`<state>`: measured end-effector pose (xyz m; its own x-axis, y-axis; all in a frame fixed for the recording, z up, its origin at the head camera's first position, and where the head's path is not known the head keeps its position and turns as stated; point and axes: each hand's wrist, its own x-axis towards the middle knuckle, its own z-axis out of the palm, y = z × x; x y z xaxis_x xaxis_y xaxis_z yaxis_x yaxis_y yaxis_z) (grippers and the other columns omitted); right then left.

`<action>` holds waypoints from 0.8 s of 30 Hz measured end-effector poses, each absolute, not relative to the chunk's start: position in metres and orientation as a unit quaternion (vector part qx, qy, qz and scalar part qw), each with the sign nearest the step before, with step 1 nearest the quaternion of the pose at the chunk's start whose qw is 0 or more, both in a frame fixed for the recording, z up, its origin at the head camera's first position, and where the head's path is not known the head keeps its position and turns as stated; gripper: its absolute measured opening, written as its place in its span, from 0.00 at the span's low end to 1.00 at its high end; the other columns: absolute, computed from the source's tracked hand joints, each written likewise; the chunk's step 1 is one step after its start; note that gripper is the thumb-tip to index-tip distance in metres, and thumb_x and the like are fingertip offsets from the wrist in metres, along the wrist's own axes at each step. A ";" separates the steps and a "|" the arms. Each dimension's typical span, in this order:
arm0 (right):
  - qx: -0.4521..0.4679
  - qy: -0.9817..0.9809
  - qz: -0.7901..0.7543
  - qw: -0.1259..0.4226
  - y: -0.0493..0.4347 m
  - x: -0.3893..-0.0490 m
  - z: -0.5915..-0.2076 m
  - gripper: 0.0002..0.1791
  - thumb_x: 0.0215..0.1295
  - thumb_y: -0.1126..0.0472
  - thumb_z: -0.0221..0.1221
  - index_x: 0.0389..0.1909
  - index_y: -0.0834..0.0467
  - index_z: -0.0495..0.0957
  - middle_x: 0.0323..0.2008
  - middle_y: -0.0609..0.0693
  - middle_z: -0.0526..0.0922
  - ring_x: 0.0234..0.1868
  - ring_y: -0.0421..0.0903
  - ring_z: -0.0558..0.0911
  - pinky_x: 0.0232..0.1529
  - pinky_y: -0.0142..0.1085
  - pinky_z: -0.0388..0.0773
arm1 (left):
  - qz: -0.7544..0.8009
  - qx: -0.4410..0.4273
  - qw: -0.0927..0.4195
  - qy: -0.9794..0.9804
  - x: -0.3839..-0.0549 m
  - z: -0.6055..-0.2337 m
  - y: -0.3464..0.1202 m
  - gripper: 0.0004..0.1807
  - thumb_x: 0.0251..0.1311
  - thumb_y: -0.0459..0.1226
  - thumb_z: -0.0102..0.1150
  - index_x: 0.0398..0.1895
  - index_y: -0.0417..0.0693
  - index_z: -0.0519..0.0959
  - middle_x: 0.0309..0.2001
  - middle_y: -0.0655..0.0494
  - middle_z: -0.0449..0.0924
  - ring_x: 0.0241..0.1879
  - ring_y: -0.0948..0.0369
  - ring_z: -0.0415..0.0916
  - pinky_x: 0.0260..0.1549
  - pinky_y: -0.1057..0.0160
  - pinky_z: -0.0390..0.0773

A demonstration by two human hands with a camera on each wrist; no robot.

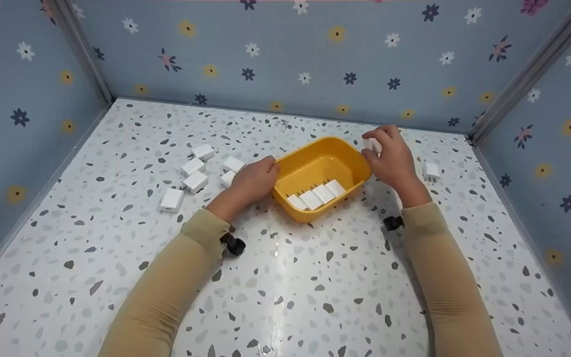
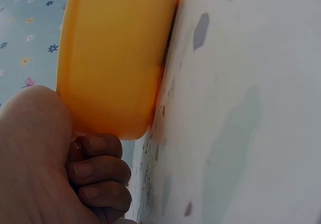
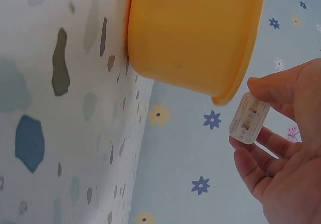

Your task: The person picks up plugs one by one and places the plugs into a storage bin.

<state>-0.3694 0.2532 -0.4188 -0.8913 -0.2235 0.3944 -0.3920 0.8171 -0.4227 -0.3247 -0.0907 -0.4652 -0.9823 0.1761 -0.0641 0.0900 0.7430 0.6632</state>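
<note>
A yellow plastic bin point(image 1: 310, 166) stands on the speckled table, with several white charger plugs point(image 1: 323, 194) lined up along its near side, prongs toward the back. My left hand point(image 1: 255, 179) grips the bin's left end, thumb at the rim; in the left wrist view its other fingers point(image 2: 100, 170) curl against the outside. Just off the bin's right end, my right hand point(image 1: 395, 161) pinches another white charger plug point(image 3: 249, 118) between thumb and fingers. The right wrist view shows that plug's pronged face, beside the rim and apart from it.
Left of the bin lie several loose white charger plugs point(image 1: 195, 182), two of them close to my left hand. One more plug point(image 1: 431, 171) lies right of my right hand. Flower-patterned panels point(image 1: 295, 59) enclose the back and sides of the table.
</note>
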 end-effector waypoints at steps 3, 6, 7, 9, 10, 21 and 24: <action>0.190 -0.934 0.250 0.173 0.249 -0.367 -0.420 0.15 0.79 0.63 0.68 0.62 0.55 0.84 0.64 0.57 0.74 0.55 0.58 0.79 0.63 0.53 0.81 | 0.352 0.071 0.062 0.931 -0.325 -0.466 -0.091 0.21 0.87 0.52 0.35 0.55 0.50 0.75 0.42 0.47 0.79 0.41 0.49 0.75 0.46 0.48 0.74; 0.220 -0.926 0.251 0.178 0.246 -0.366 -0.420 0.14 0.78 0.63 0.68 0.60 0.56 0.84 0.64 0.58 0.74 0.53 0.58 0.79 0.60 0.53 0.81 | 0.352 0.071 0.060 0.931 -0.325 -0.467 -0.091 0.20 0.87 0.52 0.35 0.55 0.51 0.75 0.42 0.47 0.79 0.41 0.48 0.75 0.46 0.48 0.74; 0.230 -0.923 0.253 0.178 0.246 -0.366 -0.421 0.14 0.78 0.64 0.68 0.60 0.57 0.85 0.64 0.59 0.74 0.53 0.58 0.79 0.59 0.53 0.81 | 0.350 0.071 0.059 0.932 -0.325 -0.467 -0.091 0.21 0.87 0.52 0.35 0.54 0.51 0.75 0.42 0.47 0.78 0.41 0.48 0.75 0.46 0.48 0.74; 0.247 -0.917 0.259 0.177 0.244 -0.365 -0.422 0.13 0.77 0.65 0.69 0.59 0.58 0.85 0.63 0.60 0.75 0.53 0.59 0.79 0.58 0.54 0.80 | 0.347 0.073 0.056 0.933 -0.325 -0.467 -0.091 0.20 0.87 0.52 0.35 0.54 0.50 0.75 0.42 0.47 0.78 0.41 0.48 0.75 0.47 0.48 0.74; 0.254 -0.914 0.262 0.176 0.244 -0.365 -0.422 0.13 0.77 0.65 0.69 0.59 0.58 0.85 0.63 0.60 0.75 0.53 0.59 0.79 0.58 0.54 0.80 | 0.345 0.074 0.054 0.934 -0.325 -0.467 -0.091 0.21 0.87 0.52 0.35 0.54 0.50 0.75 0.42 0.47 0.78 0.41 0.48 0.75 0.47 0.47 0.74; 0.300 -0.904 0.268 0.144 0.238 -0.363 -0.427 0.13 0.75 0.68 0.69 0.58 0.60 0.86 0.61 0.59 0.77 0.51 0.57 0.79 0.53 0.52 0.82 | 0.341 0.080 0.048 0.935 -0.326 -0.467 -0.091 0.21 0.87 0.52 0.35 0.55 0.49 0.75 0.43 0.47 0.79 0.42 0.47 0.76 0.48 0.46 0.75; 0.310 -0.905 0.257 0.135 0.236 -0.362 -0.427 0.14 0.75 0.68 0.70 0.58 0.60 0.86 0.60 0.60 0.77 0.49 0.58 0.79 0.52 0.51 0.82 | 0.342 0.079 0.049 0.935 -0.325 -0.468 -0.091 0.21 0.87 0.52 0.35 0.55 0.49 0.75 0.42 0.47 0.79 0.41 0.47 0.75 0.47 0.47 0.74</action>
